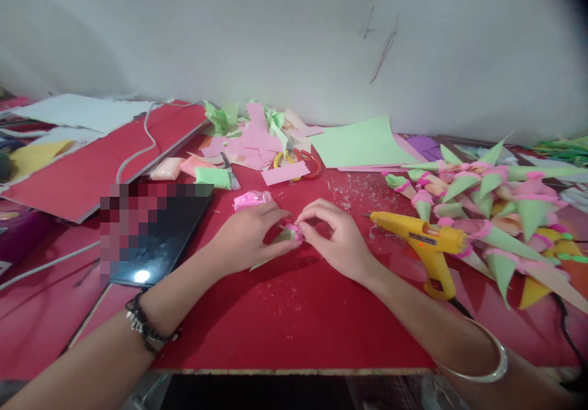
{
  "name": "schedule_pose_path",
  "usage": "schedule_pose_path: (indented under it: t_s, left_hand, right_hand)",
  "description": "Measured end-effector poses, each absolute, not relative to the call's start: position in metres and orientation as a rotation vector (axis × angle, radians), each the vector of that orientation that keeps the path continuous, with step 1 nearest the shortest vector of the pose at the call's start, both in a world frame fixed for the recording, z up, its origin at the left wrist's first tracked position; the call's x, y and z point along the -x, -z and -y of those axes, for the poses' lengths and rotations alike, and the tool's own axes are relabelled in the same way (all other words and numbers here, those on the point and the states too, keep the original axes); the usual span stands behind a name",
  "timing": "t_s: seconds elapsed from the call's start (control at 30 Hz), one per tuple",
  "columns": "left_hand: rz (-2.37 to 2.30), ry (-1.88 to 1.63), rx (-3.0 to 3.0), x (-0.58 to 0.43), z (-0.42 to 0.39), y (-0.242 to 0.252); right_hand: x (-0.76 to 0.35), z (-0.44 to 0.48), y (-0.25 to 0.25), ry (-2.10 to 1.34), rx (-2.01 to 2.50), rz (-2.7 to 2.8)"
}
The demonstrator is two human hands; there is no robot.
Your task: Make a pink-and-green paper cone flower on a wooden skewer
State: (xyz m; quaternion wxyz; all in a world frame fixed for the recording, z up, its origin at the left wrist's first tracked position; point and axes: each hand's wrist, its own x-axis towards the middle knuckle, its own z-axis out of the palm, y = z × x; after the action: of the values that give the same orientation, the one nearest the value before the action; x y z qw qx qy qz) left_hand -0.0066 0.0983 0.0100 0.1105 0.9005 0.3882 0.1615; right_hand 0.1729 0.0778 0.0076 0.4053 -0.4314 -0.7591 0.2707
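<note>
Over the middle of the red table, my left hand (250, 235) is closed on a small green paper cone (285, 236) whose rim carries pink clay-like trim. The cone's pointed end sticks out below my left palm. My right hand (337, 235) is closed too, with thumb and fingertips pinching the pink trim (297, 233) at the cone's wide end. My fingers cover much of the cone. Just behind my left hand lies a clear packet of pink clay (252, 199). A yellow glue gun (420, 238) rests to the right of my right hand, a small red light glowing on it.
Many trimmed paper cones (491, 195) are heaped at the right. Paper scraps (257, 134), scissors (312, 163), a cutter (229, 171) and green clay (212, 177) lie toward the wall. A dark tablet or phone (179, 238) and a white cable (149, 131) occupy the left.
</note>
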Motion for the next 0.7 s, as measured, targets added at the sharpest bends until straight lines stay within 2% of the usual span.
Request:
schedule_pose_path:
  t_s: [0.17,0.27,0.4,0.7]
  left_hand:
    - [-1.670,-0.779,-2.618,0.022,-0.110,-0.009]
    - [-1.839,-0.605,-2.605,0.033,-0.117,0.000]
    - [-1.750,-0.391,-2.621,0.035,-0.119,0.004]
    - [-1.277,-0.701,-2.641,0.019,-0.110,-0.009]
  right_hand:
    - [-0.173,-0.076,-0.007,-0.702,1.075,1.893]
    - [-0.173,-0.076,-0.006,-0.707,1.059,1.879]
    - [-0.173,-0.077,-0.005,-0.685,1.053,1.858]
    - [-0.174,-0.079,-0.002,-0.797,1.022,1.777]
